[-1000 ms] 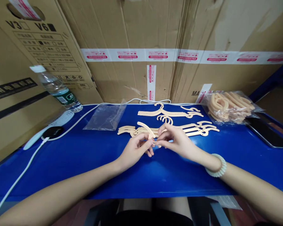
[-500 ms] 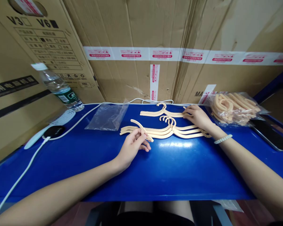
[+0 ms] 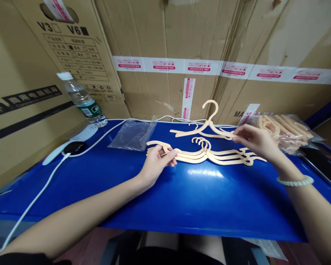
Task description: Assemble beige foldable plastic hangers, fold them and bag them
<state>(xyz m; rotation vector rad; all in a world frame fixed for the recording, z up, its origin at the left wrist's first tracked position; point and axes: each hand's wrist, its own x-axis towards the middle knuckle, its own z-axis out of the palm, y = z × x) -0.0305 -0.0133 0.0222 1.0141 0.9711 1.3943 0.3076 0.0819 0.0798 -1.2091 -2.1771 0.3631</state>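
My left hand is closed on a short curved beige plastic hanger piece, pinched between thumb and fingers above the left ends of the laid-out hangers. My right hand grips a beige plastic hanger by its right end. That hanger is raised and tilted, its hook pointing up in front of the cardboard. Just behind it, partly covered, lies another beige hanger. Nearer me, several matching hangers lie overlapped in a row, hooks away from me, with small curved pieces at their right ends.
A clear plastic bag lies at the back left, near a water bottle, a hairbrush and a white cable. On the right are a bag of beige hanger parts and a dark phone. Cardboard boxes wall the blue table.
My right hand has lifted a hanger off the table, and its hook now stands up. The left hand keeps its piece, now turned flatter. The view has shifted slightly.
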